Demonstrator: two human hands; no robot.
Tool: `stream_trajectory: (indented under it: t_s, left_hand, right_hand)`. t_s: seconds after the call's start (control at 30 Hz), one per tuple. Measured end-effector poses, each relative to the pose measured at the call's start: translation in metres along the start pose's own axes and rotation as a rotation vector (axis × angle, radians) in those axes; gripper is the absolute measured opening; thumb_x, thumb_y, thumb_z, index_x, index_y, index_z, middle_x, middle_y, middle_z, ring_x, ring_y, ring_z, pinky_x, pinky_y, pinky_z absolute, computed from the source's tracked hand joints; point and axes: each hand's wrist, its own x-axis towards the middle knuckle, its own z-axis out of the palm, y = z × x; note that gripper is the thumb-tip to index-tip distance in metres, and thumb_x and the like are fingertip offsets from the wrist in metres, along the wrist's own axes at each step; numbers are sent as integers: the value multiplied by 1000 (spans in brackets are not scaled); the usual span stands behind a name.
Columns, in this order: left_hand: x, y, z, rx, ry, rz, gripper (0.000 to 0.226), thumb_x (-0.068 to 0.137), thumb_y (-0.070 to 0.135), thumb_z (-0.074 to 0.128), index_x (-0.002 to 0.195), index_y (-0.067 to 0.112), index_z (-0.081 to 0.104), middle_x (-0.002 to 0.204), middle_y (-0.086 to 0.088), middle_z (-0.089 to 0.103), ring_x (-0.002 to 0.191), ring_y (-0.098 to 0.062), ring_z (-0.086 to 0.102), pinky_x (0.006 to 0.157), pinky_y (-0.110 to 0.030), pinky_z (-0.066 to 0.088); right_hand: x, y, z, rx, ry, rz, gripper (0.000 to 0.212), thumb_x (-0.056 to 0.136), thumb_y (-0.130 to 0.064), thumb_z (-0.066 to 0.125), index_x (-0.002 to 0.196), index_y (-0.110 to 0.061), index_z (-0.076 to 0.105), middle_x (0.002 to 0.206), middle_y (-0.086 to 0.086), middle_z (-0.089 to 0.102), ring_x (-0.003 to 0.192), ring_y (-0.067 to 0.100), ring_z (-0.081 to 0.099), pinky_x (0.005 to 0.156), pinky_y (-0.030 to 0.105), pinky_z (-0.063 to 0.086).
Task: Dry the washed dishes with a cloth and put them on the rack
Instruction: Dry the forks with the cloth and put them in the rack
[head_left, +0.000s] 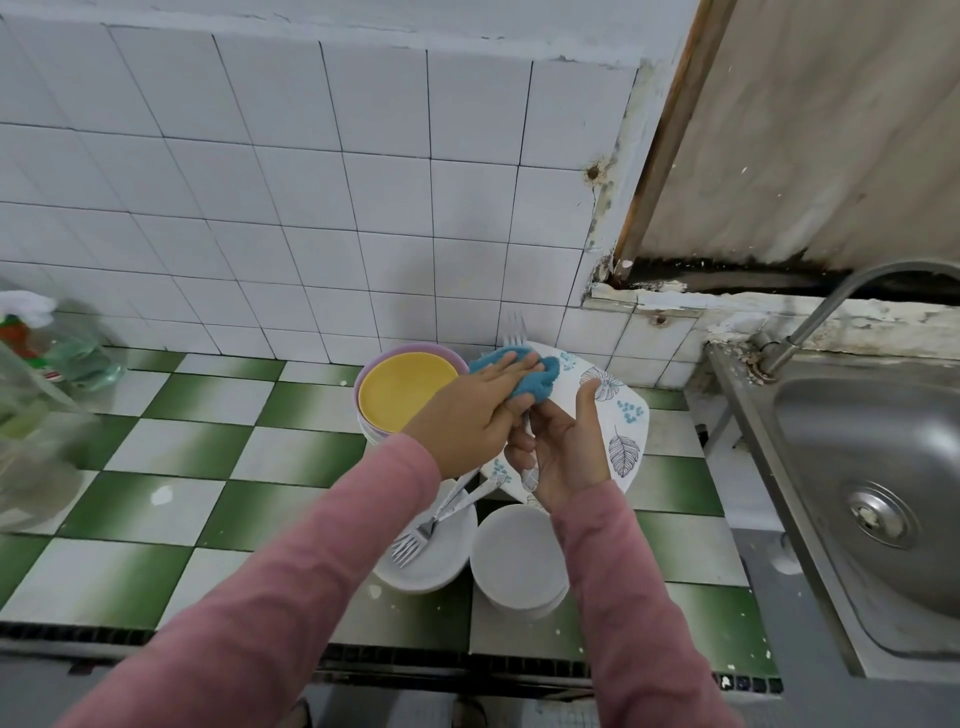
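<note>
My left hand (467, 410) presses a blue cloth (524, 382) around the middle of a metal fork (514, 330), whose tines stick out above the cloth. Lower down, my right hand (563, 452) grips that fork's patterned handle. Behind both hands is a large white plate with a leaf print (626, 426); what it rests on is hidden. Left of it sits a yellow plate (400, 392) in a purple bowl on a stack. Near me, two or three loose forks (421, 535) rest on a stack of white plates (447, 566), beside a second white stack (519, 558).
The dishes stand on a green-and-white tiled counter (208, 467) against a white tiled wall. A steel sink (872, 483) with a tap (810, 322) lies to the right. A plastic bottle (57, 343) and a blurred clear container (31, 457) stand at the far left.
</note>
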Motion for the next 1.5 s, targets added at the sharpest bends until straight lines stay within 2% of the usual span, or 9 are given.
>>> stream_trajectory:
  t_s: [0.1, 0.2, 0.43, 0.7, 0.87, 1.0, 1.3, 1.4, 1.5]
  left_hand:
    - [0, 5, 1, -14, -16, -18, 46, 105, 19, 41, 151, 16, 34, 155, 6, 35, 147, -10, 23, 118, -33, 28]
    - [2, 5, 4, -11, -25, -15, 47, 105, 19, 41, 151, 16, 34, 157, 6, 33, 148, -9, 21, 119, -34, 27]
    - [5, 0, 9, 104, -62, 16, 49, 106, 22, 37, 154, 18, 25, 161, 8, 20, 150, -7, 10, 120, -29, 21]
    - [0, -11, 13, 115, -50, 57, 51, 104, 27, 34, 153, 16, 27, 161, 6, 21, 150, -10, 13, 121, -31, 22]
    - [-3, -14, 12, 96, -62, 60, 49, 105, 23, 38, 153, 15, 27, 159, 9, 20, 147, -4, 12, 118, -30, 26]
    - [-5, -12, 14, 86, -57, 49, 48, 105, 23, 38, 152, 15, 30, 159, 8, 24, 147, -5, 14, 117, -30, 26]
    - [-12, -12, 21, 64, -126, -66, 47, 106, 31, 34, 151, 19, 34, 157, -6, 34, 142, -23, 35, 112, -35, 32]
    - [-17, -14, 24, -174, -67, -158, 39, 105, 35, 35, 131, 13, 53, 120, -13, 64, 105, -30, 60, 88, -40, 50]
    - [-19, -15, 22, -378, 45, -314, 28, 105, 32, 36, 114, 16, 57, 97, -12, 65, 87, -30, 62, 77, -40, 54]
  right_hand:
    - [0, 5, 1, 151, 34, 22, 82, 93, -74, 25, 99, -6, 69, 78, 8, 55, 53, 19, 46, 46, 23, 36]
    - [1, 3, 3, 251, 63, 48, 79, 96, -69, 30, 98, -6, 77, 113, 14, 64, 95, 29, 66, 74, 34, 56]
    - [12, -14, 5, 103, 117, 34, 67, 103, -53, 27, 135, -2, 54, 119, 20, 64, 83, 28, 66, 47, 25, 52]
    - [28, -33, -1, 22, 187, 43, 62, 103, -45, 35, 123, 8, 59, 130, 28, 58, 124, 38, 55, 114, 46, 37]
    - [32, -50, 2, -74, 190, 9, 52, 101, -46, 43, 111, 2, 63, 107, 19, 61, 99, 33, 61, 98, 45, 49]
    - [37, -56, 6, -153, 200, 25, 50, 99, -41, 51, 127, -1, 60, 114, 17, 58, 101, 32, 62, 91, 42, 54]
    - [44, -65, 7, -360, 97, -177, 5, 93, -3, 62, 91, -6, 66, 76, 5, 59, 71, 14, 53, 64, 22, 54]
    - [41, -69, 4, -378, 112, -218, 8, 95, -6, 61, 91, -9, 67, 76, 2, 59, 68, 12, 53, 63, 23, 51]
    - [37, -70, -3, -291, 94, -227, 10, 98, -11, 57, 92, -12, 66, 71, -1, 55, 67, 12, 51, 63, 26, 48]
